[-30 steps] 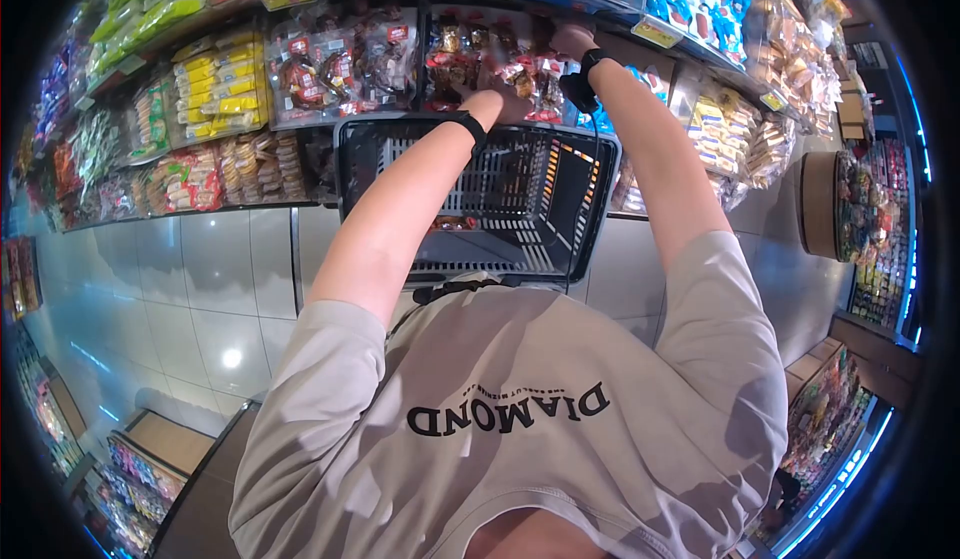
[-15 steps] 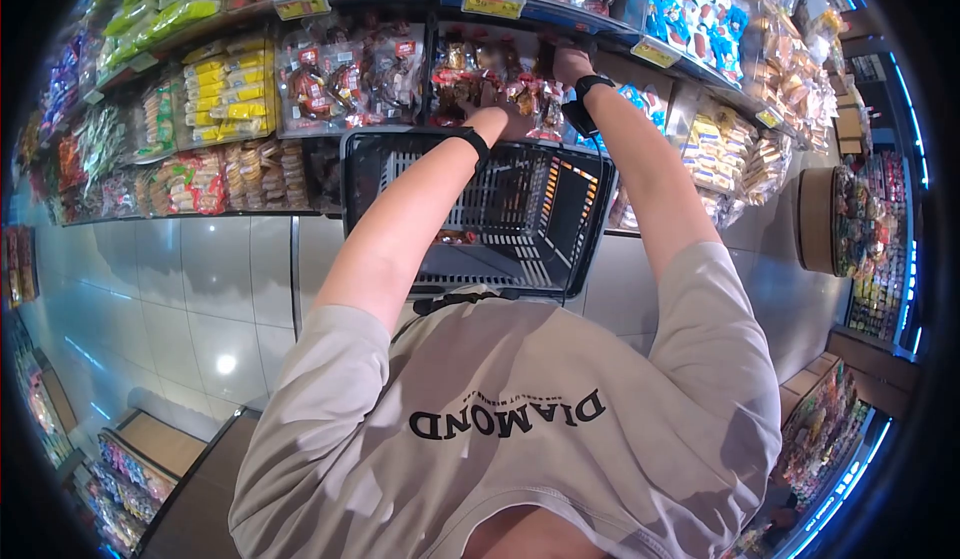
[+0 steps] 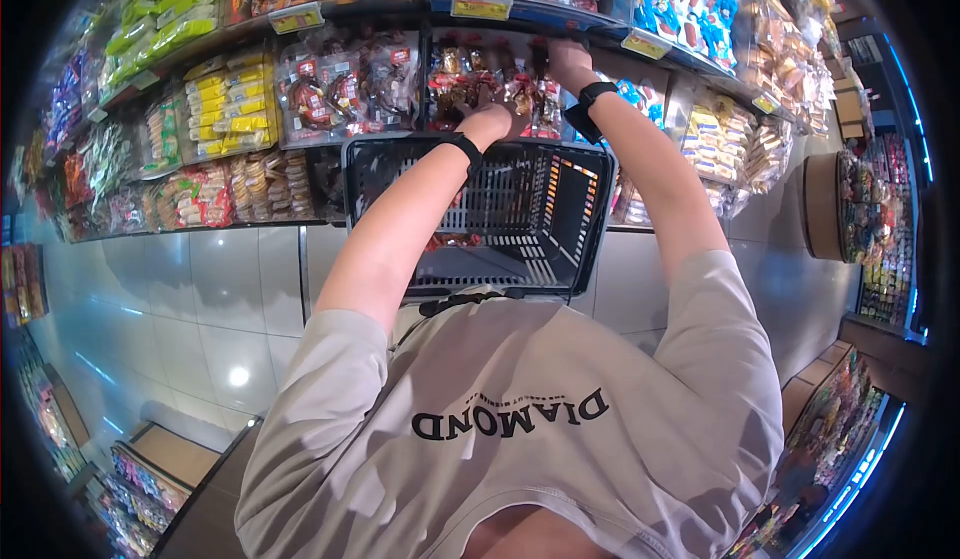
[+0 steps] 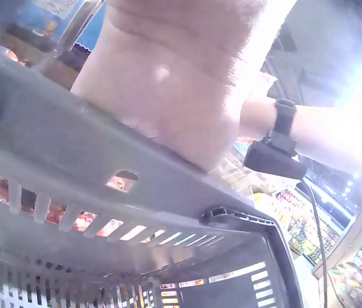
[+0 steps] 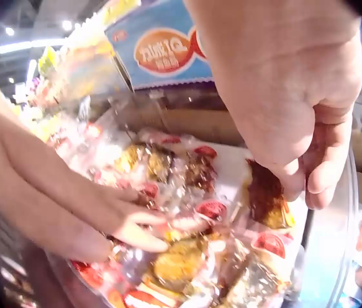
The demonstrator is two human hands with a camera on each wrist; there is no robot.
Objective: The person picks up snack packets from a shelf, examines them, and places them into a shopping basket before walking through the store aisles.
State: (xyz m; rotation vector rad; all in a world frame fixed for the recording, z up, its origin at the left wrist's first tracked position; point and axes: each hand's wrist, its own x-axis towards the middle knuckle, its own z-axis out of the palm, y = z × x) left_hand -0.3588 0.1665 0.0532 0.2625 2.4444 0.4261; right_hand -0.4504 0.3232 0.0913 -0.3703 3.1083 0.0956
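Observation:
In the head view both hands reach into a shelf bin of small clear packets with brown and golden food and red labels. My left hand (image 5: 71, 192) lies over the packets (image 5: 181, 263), its fingers extended and fingertips on them. At the bin's right side, my right hand (image 5: 283, 109) points down with curled fingers, its fingertips at the top edge of a dark brown food packet (image 5: 267, 192). Below my left hand (image 3: 488, 121), a dark shopping basket (image 3: 600, 194) stands against the shelf; a red packet (image 3: 455, 241) is in it.
The bin has a clear plastic side wall (image 5: 335, 237). Bagged snacks fill neighbouring bins, including yellow packets (image 3: 228, 104) and blue packets (image 3: 690, 4). A shelf edge with a price tag (image 3: 482, 5) runs above the hands. Tiled floor (image 3: 220, 279) lies on the left.
The basket and shelves sit a little lower in view than one second ago. Both hands stay in the same bin; the right hand shows more fully from under the upper shelf.

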